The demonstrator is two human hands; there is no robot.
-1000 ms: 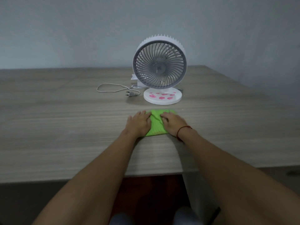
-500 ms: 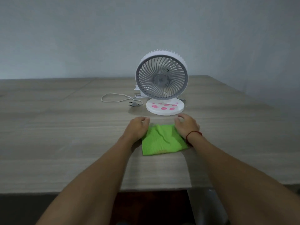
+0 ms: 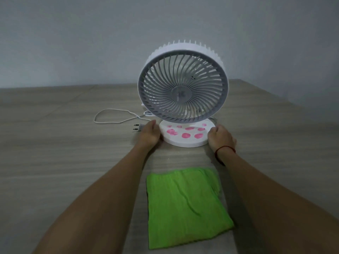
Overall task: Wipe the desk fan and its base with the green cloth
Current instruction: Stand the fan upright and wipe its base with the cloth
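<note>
Both hands have left the green cloth (image 3: 187, 208), which now lies flat and ribbed on the wooden worktop (image 3: 55, 162), between the forearms. The left hand (image 3: 149, 134) and right hand (image 3: 221, 137) press on opposite sides of the round white base (image 3: 185, 142), holding it. Pink smears dot the base under the desk fan (image 3: 183, 88), which has a grey swirl grille.

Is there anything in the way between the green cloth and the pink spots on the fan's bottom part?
Nothing visible blocks it. The green cloth lies flat on the table, with only bare wood between it and the base. The left hand and right hand sit at the base's sides, not in front.
</note>
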